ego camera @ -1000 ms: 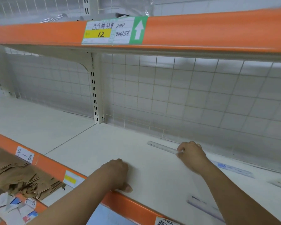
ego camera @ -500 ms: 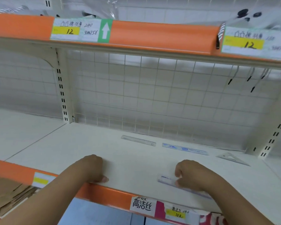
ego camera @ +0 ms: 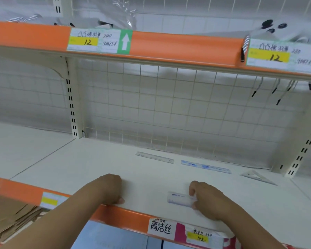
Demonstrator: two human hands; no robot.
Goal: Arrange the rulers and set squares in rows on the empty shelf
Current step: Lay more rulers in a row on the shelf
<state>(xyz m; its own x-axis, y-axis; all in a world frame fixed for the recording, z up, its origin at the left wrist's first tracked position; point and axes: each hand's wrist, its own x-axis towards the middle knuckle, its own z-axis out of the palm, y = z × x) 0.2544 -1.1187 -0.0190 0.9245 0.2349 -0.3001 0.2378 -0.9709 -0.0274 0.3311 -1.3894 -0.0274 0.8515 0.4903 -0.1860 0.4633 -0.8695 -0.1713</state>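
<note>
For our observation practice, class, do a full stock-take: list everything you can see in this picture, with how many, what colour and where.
clear ruler: one, transparent, back row, left
blue-printed ruler: one, clear with blue print, back row, middle
set square: one, transparent, back row, right
front ruler: one, clear with blue print, near the front edge
shelf: one, white, orange front edge
wire grid: one, white, behind the shelf
upper price labels: two, white and yellow, on the edge of the shelf above
cardboard: a pile, brown, lower left
left hand: fingers curled, rests at the shelf's front edge
right hand: pinches the front ruler
</note>
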